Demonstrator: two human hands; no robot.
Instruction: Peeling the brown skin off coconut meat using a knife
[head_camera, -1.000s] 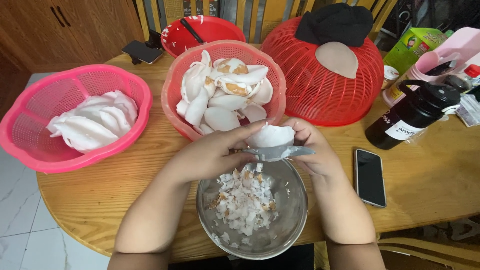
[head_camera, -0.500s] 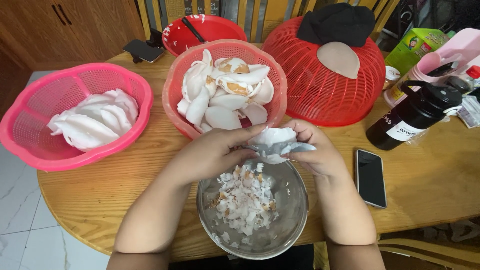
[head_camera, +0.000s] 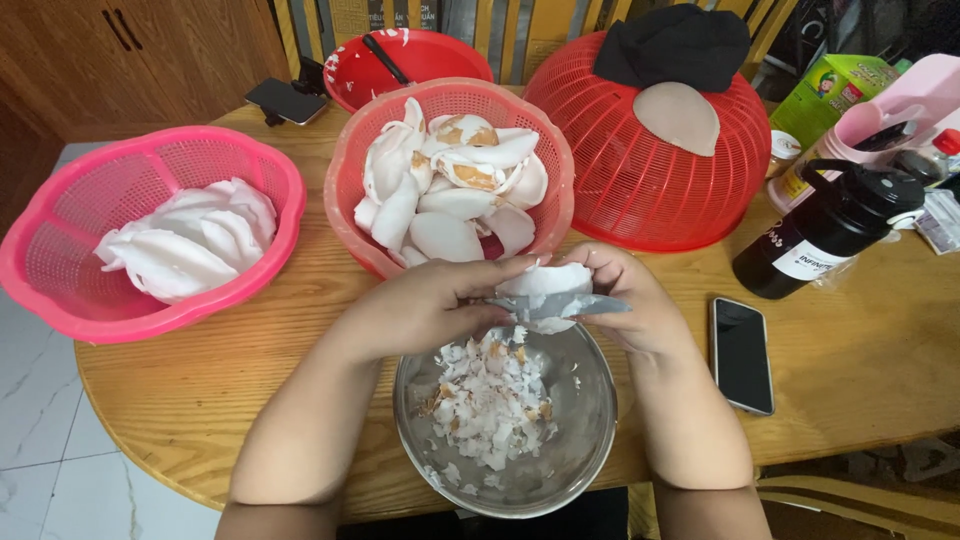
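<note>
Coconut piece between right hand fingers

Bright, even indoor light; sharp, soft shadows.

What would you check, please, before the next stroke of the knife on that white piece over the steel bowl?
1. White piece gripped in right hand: ok.
2. Knife held by left hand, blade against the piece: ok.
3. Steel bowl directly under the piece to catch the peelings: ok.
4. Right fingertips clear of the blade edge: cannot tell.
5. Phone lying clear of the bowl: ok.
6. Pink basket of peeled pieces on the table, towards the left edge: ok.
</note>
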